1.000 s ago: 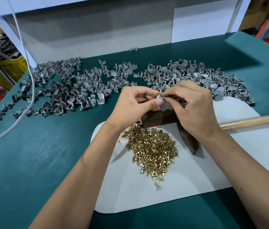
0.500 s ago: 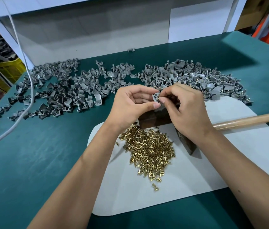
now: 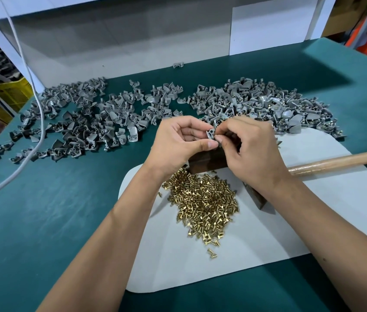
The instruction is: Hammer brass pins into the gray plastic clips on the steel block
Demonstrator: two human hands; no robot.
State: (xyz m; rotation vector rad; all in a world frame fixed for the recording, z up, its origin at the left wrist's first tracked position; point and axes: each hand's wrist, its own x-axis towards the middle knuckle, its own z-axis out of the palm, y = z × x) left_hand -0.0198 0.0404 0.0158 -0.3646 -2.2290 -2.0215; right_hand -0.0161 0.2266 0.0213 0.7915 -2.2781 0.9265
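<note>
Fingertips of both the left hand (image 3: 178, 143) and right hand (image 3: 251, 149) pinch one gray clip (image 3: 211, 133) at frame centre, just above the steel block (image 3: 207, 162); brass pins (image 3: 202, 203) lie heaped below.

My two hands, left hand (image 3: 179, 140) and right hand (image 3: 251, 149), crowd the space over the steel block (image 3: 207, 162); the brass pins (image 3: 202, 203) heap blocks the near approach; gray clips (image 3: 101, 118) spread along the far side; the hammer handle (image 3: 340, 161) bars the right, its head probably hidden under my wrist; I see open green table (image 3: 42, 221) at the near left.
</note>
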